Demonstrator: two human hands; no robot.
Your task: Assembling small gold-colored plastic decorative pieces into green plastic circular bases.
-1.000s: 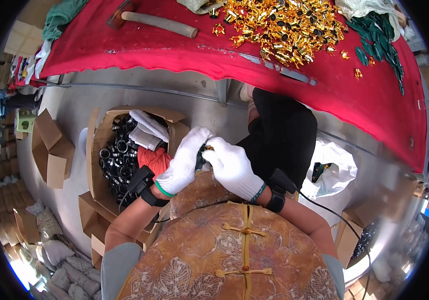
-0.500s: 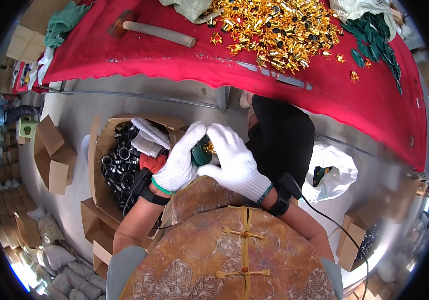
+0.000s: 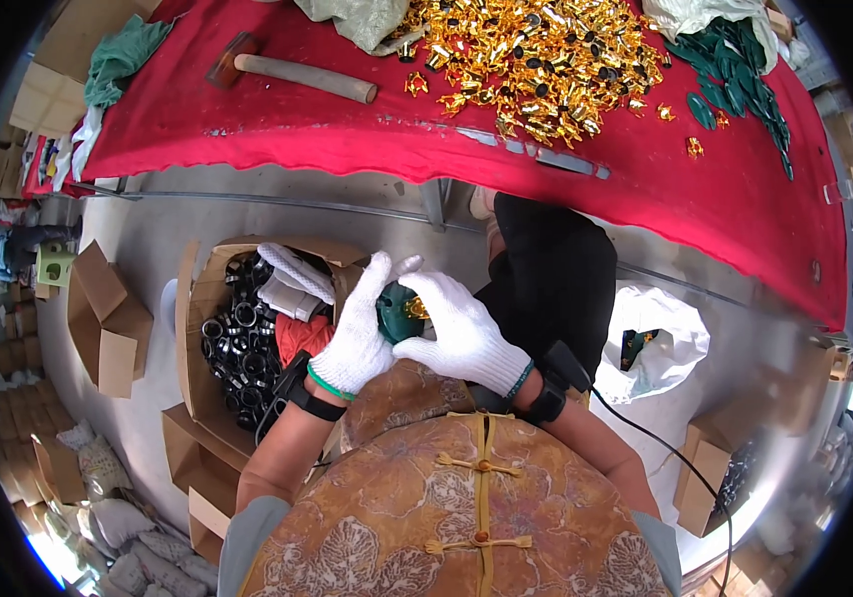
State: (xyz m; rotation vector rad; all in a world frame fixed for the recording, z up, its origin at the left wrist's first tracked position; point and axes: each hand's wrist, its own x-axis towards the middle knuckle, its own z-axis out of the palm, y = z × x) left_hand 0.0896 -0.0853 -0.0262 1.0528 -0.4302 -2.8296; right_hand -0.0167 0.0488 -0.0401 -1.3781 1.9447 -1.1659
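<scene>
Green piece [image 3: 396,320] runs roughly forward lengthwise, held between left grip [image 3: 355,340] and right grip [image 3: 468,333]

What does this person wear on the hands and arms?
The left hand and right hand have white gloves, edged bright green and darker green respectively. Each wrist carries a black strap with a black device; a black cable runs from the right one. Sleeves are grey and short.

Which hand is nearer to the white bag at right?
Right: the right hand is left of the white bag, apart from it; the left hand is farther left.
</scene>
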